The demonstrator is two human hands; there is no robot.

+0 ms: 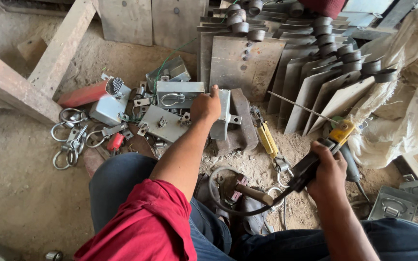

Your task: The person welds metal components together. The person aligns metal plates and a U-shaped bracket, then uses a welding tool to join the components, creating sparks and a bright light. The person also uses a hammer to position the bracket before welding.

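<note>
My left hand (pixel 206 106) reaches forward and grips a grey metal box-shaped part (pixel 222 114) lying on the dirt floor. To its left are similar grey metal latch plates (pixel 179 94), one bearing a ring handle. My right hand (pixel 326 170) is closed around the black handle of a welding electrode holder (pixel 315 162) with a yellow jaw (pixel 342 129). A thin welding rod (pixel 296 105) sticks out of it toward the upper left. A black cable (pixel 228 205) loops from the holder across my lap.
Rows of grey metal plates with welded tubes (pixel 315 72) lean at the back. Ring shackles (pixel 68 140) and small fittings lie at left beside a red-handled wire brush (pixel 90 92). Wooden beams (pixel 35 67) stand at far left, a white sack (pixel 407 87) at right, a hammer (pixel 252 193) by my knees.
</note>
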